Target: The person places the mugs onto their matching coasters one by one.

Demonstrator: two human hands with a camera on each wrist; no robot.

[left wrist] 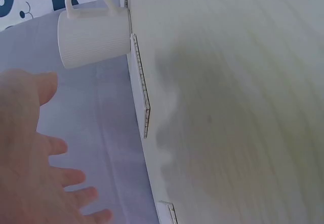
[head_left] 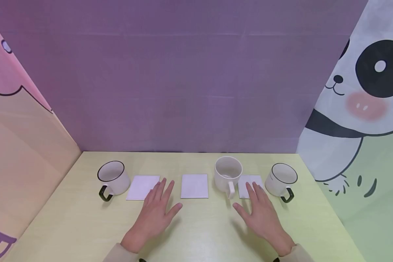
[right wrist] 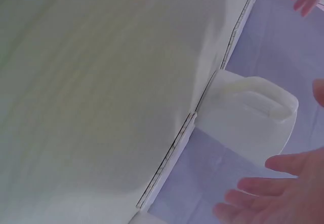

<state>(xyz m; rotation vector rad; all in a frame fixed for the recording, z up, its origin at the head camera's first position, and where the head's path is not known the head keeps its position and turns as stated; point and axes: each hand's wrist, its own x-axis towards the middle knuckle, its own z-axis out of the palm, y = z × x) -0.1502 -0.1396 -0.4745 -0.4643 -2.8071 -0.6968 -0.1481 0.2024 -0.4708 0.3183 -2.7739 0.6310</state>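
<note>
My left hand (head_left: 154, 214) hovers over the table with its fingers spread, near the left white square (head_left: 143, 187). It holds nothing. Fingers straight, my right hand (head_left: 262, 215) is above the table just in front of the right white square (head_left: 249, 183), partly covering it, and it too holds nothing. A plain white mug (head_left: 226, 174) stands upright between the middle white square (head_left: 194, 186) and the right one, its handle toward me. In the left wrist view the same white mug (left wrist: 93, 37) shows beyond my thumb.
A white mug with a black rim and black handle (head_left: 114, 177) stands at the far left. Another black-rimmed mug (head_left: 281, 179) is at the far right. The pale wooden table (head_left: 203, 233) ends at a purple backdrop (head_left: 190, 91), with printed cartoon panels on both sides.
</note>
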